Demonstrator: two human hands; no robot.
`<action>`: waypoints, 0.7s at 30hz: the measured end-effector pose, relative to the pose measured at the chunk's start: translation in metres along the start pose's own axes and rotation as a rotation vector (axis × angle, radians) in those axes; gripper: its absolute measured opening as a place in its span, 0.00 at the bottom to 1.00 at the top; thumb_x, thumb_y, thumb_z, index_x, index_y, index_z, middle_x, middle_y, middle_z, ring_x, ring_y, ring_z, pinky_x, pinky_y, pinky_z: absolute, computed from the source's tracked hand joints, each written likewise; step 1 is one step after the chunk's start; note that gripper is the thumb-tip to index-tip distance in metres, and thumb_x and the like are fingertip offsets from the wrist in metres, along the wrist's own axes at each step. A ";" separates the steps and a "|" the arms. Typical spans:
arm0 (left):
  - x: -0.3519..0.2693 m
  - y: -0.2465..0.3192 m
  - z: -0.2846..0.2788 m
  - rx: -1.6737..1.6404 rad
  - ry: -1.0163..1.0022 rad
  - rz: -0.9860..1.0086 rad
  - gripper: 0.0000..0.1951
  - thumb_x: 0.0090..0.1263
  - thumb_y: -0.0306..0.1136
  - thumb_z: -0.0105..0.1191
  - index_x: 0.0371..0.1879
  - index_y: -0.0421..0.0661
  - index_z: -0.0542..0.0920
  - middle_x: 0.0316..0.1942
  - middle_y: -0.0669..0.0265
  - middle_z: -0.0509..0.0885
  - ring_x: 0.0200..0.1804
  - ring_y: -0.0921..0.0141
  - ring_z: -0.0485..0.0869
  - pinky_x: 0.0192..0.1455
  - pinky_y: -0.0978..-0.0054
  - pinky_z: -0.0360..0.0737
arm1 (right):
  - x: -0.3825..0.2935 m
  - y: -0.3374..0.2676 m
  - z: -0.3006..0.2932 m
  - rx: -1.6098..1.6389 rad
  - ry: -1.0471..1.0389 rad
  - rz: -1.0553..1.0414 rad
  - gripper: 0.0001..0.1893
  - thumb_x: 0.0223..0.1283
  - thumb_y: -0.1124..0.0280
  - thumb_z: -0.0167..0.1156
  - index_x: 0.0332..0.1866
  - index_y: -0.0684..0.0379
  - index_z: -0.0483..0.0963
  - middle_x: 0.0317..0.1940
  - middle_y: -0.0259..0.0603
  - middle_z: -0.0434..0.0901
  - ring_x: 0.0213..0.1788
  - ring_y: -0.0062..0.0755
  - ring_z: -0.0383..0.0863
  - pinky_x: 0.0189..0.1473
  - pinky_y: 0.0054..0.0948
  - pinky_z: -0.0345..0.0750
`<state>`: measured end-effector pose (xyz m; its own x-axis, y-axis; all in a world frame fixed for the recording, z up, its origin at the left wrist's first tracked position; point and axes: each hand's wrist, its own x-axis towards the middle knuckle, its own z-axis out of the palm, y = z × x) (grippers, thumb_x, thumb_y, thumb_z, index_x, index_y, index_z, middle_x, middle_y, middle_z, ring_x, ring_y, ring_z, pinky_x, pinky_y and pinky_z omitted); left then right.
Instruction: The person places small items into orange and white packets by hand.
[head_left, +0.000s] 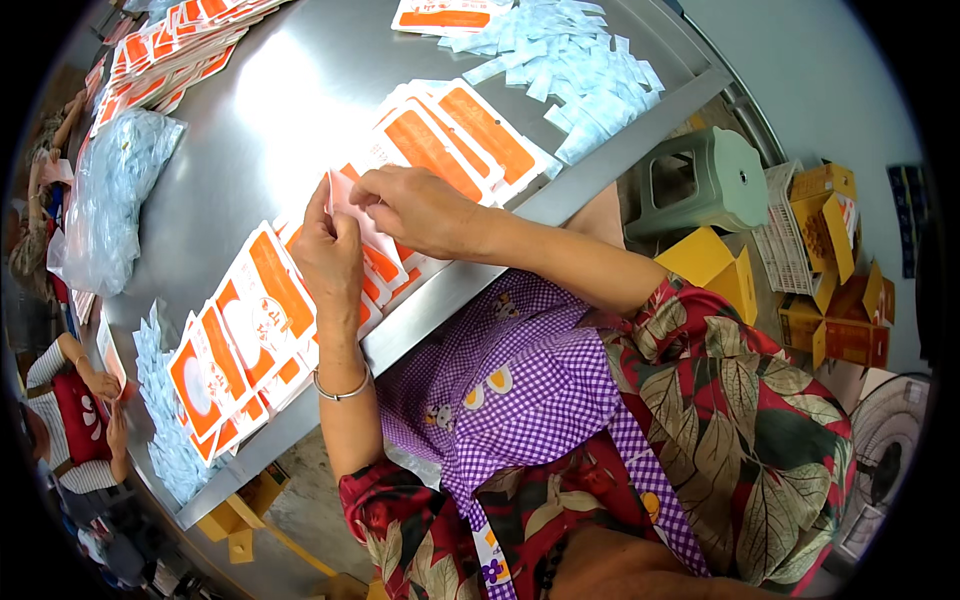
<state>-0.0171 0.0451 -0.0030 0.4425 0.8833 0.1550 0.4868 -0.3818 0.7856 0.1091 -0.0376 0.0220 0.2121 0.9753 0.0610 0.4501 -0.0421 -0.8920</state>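
My left hand (330, 251) pinches the edge of an orange-and-white printed packaging pouch (375, 238), whose pale inner face shows between my hands. Curled at the pouch's upper edge are the fingers of my right hand (424, 214); whether they grip anything is hidden. More flat pouches (259, 307) overlap in a fanned row beside my left wrist. Behind my right hand lies another fanned pile of pouches (480, 135). A heap of small light-blue sachets (570, 71) spreads over the table beyond that pile.
The steel table (202, 217) has a raised front rim. A clear plastic bag (112, 202) of blue contents, stacked pouches (165, 56) and more blue sachets (161, 412) lie on it. Co-workers' hands (112, 405) are at the left. A green stool (705, 180) and yellow cartons (712, 266) stand right.
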 end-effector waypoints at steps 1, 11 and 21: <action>0.000 0.001 -0.002 -0.007 -0.011 -0.020 0.21 0.62 0.24 0.48 0.56 0.41 0.78 0.18 0.63 0.79 0.20 0.78 0.74 0.25 0.78 0.72 | -0.001 -0.002 0.001 0.131 -0.008 0.010 0.13 0.62 0.66 0.52 0.38 0.67 0.74 0.34 0.52 0.80 0.42 0.47 0.79 0.45 0.36 0.74; -0.008 -0.002 0.010 -0.008 0.069 0.313 0.18 0.62 0.27 0.54 0.53 0.40 0.77 0.28 0.54 0.84 0.26 0.64 0.83 0.29 0.71 0.78 | 0.034 -0.001 -0.007 0.137 -0.466 0.188 0.25 0.70 0.52 0.42 0.40 0.67 0.75 0.35 0.48 0.80 0.40 0.36 0.79 0.47 0.32 0.74; -0.018 0.019 0.005 -0.041 0.197 0.293 0.21 0.60 0.22 0.53 0.55 0.41 0.75 0.15 0.65 0.73 0.16 0.73 0.74 0.22 0.75 0.71 | 0.039 0.021 0.037 1.296 -0.489 0.417 0.28 0.62 0.36 0.47 0.42 0.54 0.71 0.40 0.35 0.74 0.45 0.20 0.77 0.48 0.23 0.78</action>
<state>-0.0122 0.0211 0.0061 0.4034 0.7746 0.4871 0.3284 -0.6195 0.7130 0.0950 0.0080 -0.0110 -0.3023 0.9276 -0.2193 -0.7135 -0.3728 -0.5933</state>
